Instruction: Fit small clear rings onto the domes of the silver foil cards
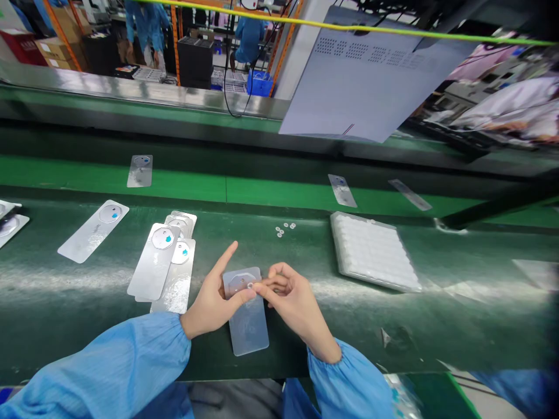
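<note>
A grey phone back cover point(248, 326) with a round camera area lies in front of me on the green work surface. My left hand point(213, 302) grips its left side, thumb over the top face and index finger stretched away from it. At the camera area, my right hand point(288, 299) pinches a small white ring point(250, 285) between thumb and index finger. The ring seems to touch the cover, though the fingertips partly hide it. Several loose white rings point(280, 231) lie beyond my hands. Left of my left hand is an overlapping pile of back covers point(151, 267).
To the right sits a clear-wrapped tray of white pieces point(375, 253). A single back cover point(92, 233) lies at the left; others rest on the bright green belt point(187, 180). A grey panel point(367, 81) hangs above, and a dark bar point(493, 203) slants in from the right.
</note>
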Tool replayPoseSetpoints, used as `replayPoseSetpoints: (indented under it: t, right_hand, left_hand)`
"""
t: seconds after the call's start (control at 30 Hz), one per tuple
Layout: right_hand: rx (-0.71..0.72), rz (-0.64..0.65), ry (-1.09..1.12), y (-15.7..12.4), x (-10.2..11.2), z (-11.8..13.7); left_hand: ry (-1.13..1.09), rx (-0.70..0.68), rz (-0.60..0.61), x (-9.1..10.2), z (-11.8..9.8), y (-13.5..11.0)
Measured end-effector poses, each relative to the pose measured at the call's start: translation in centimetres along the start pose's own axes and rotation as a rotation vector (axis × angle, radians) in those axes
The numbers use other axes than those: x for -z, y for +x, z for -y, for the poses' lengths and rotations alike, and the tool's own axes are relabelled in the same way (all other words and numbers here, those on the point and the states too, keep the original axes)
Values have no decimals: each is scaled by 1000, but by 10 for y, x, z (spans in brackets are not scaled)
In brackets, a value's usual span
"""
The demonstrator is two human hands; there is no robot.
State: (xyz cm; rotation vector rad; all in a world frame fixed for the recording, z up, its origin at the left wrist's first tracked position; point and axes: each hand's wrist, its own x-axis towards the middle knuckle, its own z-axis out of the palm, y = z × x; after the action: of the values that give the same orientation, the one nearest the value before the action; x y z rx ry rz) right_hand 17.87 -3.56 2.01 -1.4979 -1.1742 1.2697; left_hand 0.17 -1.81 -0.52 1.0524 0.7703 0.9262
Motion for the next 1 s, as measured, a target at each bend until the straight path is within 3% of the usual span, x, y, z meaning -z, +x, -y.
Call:
replayPoseSetpoints:
  t: [0.17, 0.33, 0.43, 0.53, 0.6, 0.67, 0.73, 0.83, 1.0]
  right_hand:
    - [-35, 84, 117, -2, 0, -10]
    - [-71, 267, 3, -22, -12, -23]
    - [-83, 279, -8, -10, -10, -21]
    - [-70, 189, -13, 42, 2, 3]
    - [-34, 87, -27, 91, 9, 30]
    - [-2, 2, -22, 137, 11, 53]
    - [8, -44, -58, 167, 8, 62]
    - [86, -50, -184, 167, -8, 42]
    - [329, -44, -188, 98, -33, -31]
  left_hand:
    - [42, 39, -88, 4, 0, 8]
    - [46, 14, -173, 1, 4, 8]
    - [99, -23, -164, 10, -4, 18]
    - [307, -216, -243, 48, -36, 35]
    - [559, -340, -385, 86, -68, 43]
    - [808, -353, -549, 125, -100, 46]
    - [876, -359, -650, 157, -129, 47]
    - [866, -397, -701, 182, -156, 47]
    - [820, -421, -692, 182, -164, 51]
